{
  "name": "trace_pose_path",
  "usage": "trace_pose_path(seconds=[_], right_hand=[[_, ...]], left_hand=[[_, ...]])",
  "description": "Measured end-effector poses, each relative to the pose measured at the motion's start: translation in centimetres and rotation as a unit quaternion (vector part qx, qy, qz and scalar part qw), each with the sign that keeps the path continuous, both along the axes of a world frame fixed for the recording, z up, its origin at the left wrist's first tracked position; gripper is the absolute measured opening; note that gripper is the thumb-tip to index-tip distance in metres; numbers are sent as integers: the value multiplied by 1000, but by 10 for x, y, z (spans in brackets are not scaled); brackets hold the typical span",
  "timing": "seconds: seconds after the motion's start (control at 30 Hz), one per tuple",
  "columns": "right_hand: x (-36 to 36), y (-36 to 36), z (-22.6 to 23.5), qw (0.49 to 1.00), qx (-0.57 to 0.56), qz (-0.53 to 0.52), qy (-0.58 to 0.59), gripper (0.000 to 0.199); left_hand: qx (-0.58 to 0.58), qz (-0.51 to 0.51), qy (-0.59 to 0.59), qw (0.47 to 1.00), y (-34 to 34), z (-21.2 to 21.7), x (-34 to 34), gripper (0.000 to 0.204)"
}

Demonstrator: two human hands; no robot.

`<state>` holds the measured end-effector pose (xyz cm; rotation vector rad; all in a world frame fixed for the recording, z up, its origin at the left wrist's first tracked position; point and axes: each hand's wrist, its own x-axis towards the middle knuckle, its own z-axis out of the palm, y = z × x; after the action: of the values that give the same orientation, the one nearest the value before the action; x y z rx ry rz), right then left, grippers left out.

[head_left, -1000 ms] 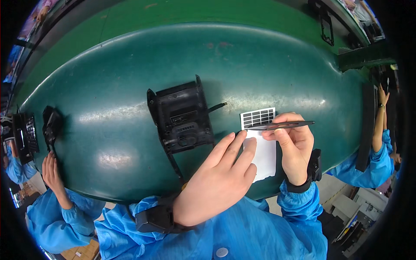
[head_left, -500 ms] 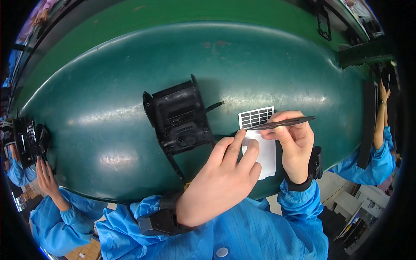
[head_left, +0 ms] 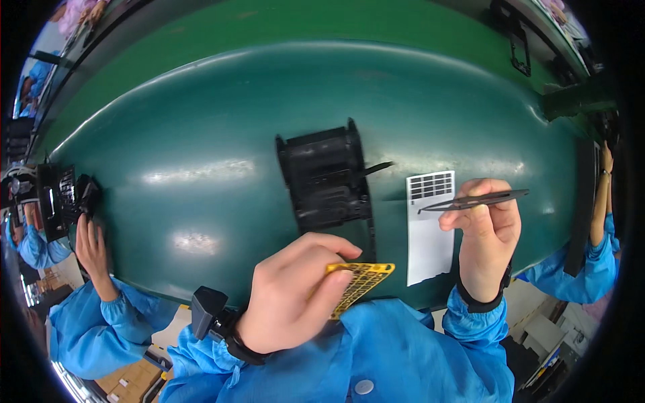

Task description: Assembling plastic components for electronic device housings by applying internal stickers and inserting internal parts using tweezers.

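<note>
Black tweezers (head_left: 494, 199) are pinched in my right hand (head_left: 489, 225), their tips pointing left over a white sheet (head_left: 431, 248). Rows of small black rectangles cover the sheet's far end. A tiny dark speck shows by the tweezer tips; whether they grip it I cannot tell. My left hand (head_left: 292, 292) is closed on the edge of a yellow sheet with a black grid (head_left: 363, 282), held tilted near my body. Just beyond that hand lies a black plastic housing (head_left: 322, 178), with a short cable (head_left: 379, 168) sticking out to its right.
The green table mat (head_left: 201, 134) carries these things. At left, another person's hand (head_left: 91, 248) rests beside a black device (head_left: 64, 198). A black bar (head_left: 583, 208) and another person's arm (head_left: 600, 201) are at the right edge. A black frame (head_left: 521, 50) lies far right.
My left hand has left the white sheet, moved left and toward my body, and taken hold of the yellow sheet. The tweezers stay in my right hand. The view has shifted somewhat.
</note>
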<state>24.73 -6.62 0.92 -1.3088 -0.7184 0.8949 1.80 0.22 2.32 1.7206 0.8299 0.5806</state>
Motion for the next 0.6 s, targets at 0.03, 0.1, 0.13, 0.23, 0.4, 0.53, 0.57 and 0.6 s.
trace_pose_path(seconds=[0.03, 0.1, 0.13, 0.23, 0.4, 0.53, 0.57, 0.6], right_hand=[[-5, 3, 4, 1000, 9, 9, 3, 16], [-20, 9, 7, 999, 13, 26, 13, 15], [-28, 13, 7, 999, 26, 47, 9, 15], [-46, 22, 3, 993, 55, 107, 18, 17], [-65, 32, -9, 988, 57, 141, -22, 19], [-71, 33, -14, 980, 62, 166, -87, 18], [-71, 33, -15, 978, 66, 168, -101, 17], [-72, 33, -16, 978, 63, 172, -101, 17]], left_hand=[[3, 4, 5, 1000, 0, -3, -6, 13], [-21, 42, -20, 999, -2, -11, -19, 17], [-20, 58, -24, 998, -3, -15, -24, 21], [-22, 63, -34, 997, -1, -24, -32, 21], [11, 70, -89, 993, 4, -36, -36, 7], [-16, 56, -78, 995, 9, -36, -40, 11], [-25, 39, -65, 997, 9, -36, -42, 17], [-28, 42, -65, 997, 9, -37, -42, 17]])
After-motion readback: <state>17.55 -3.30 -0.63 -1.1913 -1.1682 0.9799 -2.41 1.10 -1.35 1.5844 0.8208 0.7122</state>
